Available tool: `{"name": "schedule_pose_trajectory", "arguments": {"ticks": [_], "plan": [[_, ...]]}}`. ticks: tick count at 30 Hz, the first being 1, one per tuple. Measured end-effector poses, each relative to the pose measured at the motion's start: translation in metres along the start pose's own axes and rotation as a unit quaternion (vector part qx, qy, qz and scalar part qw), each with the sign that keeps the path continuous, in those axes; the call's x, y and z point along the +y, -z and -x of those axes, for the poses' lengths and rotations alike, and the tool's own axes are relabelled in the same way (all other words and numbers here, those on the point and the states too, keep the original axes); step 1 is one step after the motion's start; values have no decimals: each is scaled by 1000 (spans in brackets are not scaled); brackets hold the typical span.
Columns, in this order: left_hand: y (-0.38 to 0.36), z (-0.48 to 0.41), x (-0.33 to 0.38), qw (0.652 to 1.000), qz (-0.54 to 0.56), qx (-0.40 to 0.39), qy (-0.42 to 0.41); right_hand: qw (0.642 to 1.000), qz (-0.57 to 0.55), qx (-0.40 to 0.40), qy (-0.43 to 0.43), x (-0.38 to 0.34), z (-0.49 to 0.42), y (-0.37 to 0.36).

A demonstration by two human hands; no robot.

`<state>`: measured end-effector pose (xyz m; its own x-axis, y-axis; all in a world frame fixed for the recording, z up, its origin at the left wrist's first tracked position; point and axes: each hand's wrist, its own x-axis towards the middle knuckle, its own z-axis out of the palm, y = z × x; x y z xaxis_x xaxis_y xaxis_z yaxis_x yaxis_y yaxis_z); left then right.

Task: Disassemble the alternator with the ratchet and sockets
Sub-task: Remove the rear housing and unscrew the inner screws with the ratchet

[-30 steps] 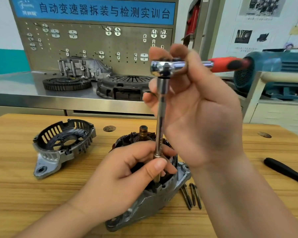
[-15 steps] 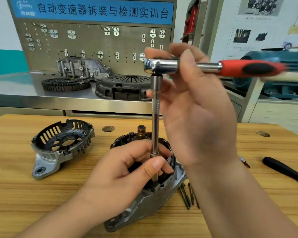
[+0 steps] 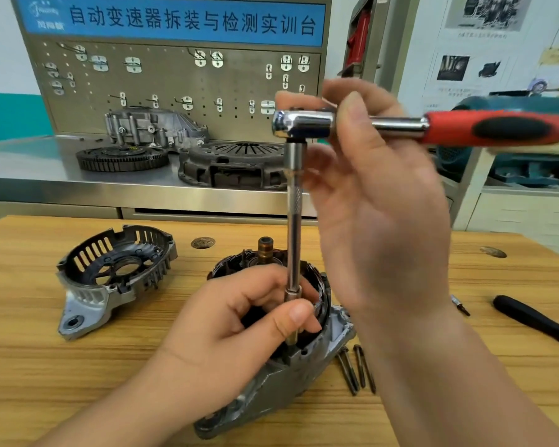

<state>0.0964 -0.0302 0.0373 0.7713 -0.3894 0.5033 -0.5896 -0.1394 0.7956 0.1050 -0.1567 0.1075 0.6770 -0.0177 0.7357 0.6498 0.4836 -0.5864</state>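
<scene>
The alternator (image 3: 288, 382) is seen lying tilted on the wooden bench (image 3: 78, 398), its open side turned upward, with the copper-coloured end of the rotor shaft (image 3: 266, 246) standing out of its far part. A long extension bar (image 3: 293, 221) is held upright over the near rim of the alternator, its lower end set down into the housing there; whether a socket is fitted at that end cannot be told. The bar's lower part is pinched between the thumb and curled fingers of the left hand (image 3: 239, 333), which rests against the alternator's top. The ratchet (image 3: 304, 124) is seated on the bar's upper end, high above the alternator, with its red and black handle pointing off to the right. The ratchet's head is gripped by the right hand (image 3: 378, 221), the thumb laid across the front of the neck and the fingers curled behind. A removed end cover (image 3: 110, 279) is placed to the left of the alternator, well apart from it. Three long bolts (image 3: 357, 369) are laid together just beside the alternator's right edge. Farther right of the alternator a black-handled screwdriver (image 3: 530, 317) is found, with a small bit (image 3: 460, 304) near it. Behind the alternator, on a steel bench (image 3: 29, 169), a toothed flywheel (image 3: 121, 158), a clutch pressure plate (image 3: 233, 166) and a cast housing (image 3: 152, 127) are set before a pegboard (image 3: 175, 85).
</scene>
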Motion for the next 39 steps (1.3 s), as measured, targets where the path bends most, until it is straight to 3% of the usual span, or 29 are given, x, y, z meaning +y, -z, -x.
{"name": "schedule_pose_trajectory", "arguments": {"ticks": [3, 6, 9, 12, 14, 16, 18, 20, 22, 24, 26, 27, 29, 31, 34, 37, 39], "plan": [[0, 0, 0, 1000, -7, -15, -10, 965, -202, -33, -162, 1, -4, 6], [-1, 0, 0, 1000, -10, -1, -16, 953, -242, -48, -175, 1, -4, 6], [-1, -1, 0, 999, -21, 20, -17, 997, -53, -54, -11, -1, -1, 1], [-1, -1, 0, 999, -35, 22, -17, 972, 147, -31, 181, 3, 3, 0], [0, 0, 0, 999, -38, 16, -17, 988, 98, -2, 123, 3, 2, 0], [0, 0, 0, 999, -29, 4, -19, 998, -53, -11, -23, 0, 0, 0], [0, 0, 1, 999, -24, -11, -23, 975, -178, -38, -130, 1, -3, 5], [0, 0, 0, 999, -21, -15, -22, 963, -214, -47, -155, 1, -3, 5], [0, 0, 0, 1000, -20, -7, -20, 979, -168, -49, -107, 3, -1, 1], [0, 0, 0, 1000, -23, 7, -21, 998, -7, -51, 42, 1, 1, -2], [0, 0, 1, 999, -26, 15, -22, 963, 159, -69, 205, 4, 3, -3], [0, 0, 1, 999, -29, 16, -23, 952, 186, -71, 232, 6, 4, -2], [0, 1, 0, 999, -31, 14, -23, 978, 132, -41, 158, 5, 1, -1], [0, 1, 0, 999, -35, 4, -22, 1000, -6, -24, 8, 2, -1, 0], [1, 0, 1, 999, -40, -13, -26, 970, -191, -39, -148, 2, -4, 7], [1, 1, 1, 999, -27, -7, -22, 971, -192, -63, -128, 2, -3, 5], [0, 1, 0, 1000, -10, 5, -10, 996, -43, -82, 1, -2, -2, 1]]}}
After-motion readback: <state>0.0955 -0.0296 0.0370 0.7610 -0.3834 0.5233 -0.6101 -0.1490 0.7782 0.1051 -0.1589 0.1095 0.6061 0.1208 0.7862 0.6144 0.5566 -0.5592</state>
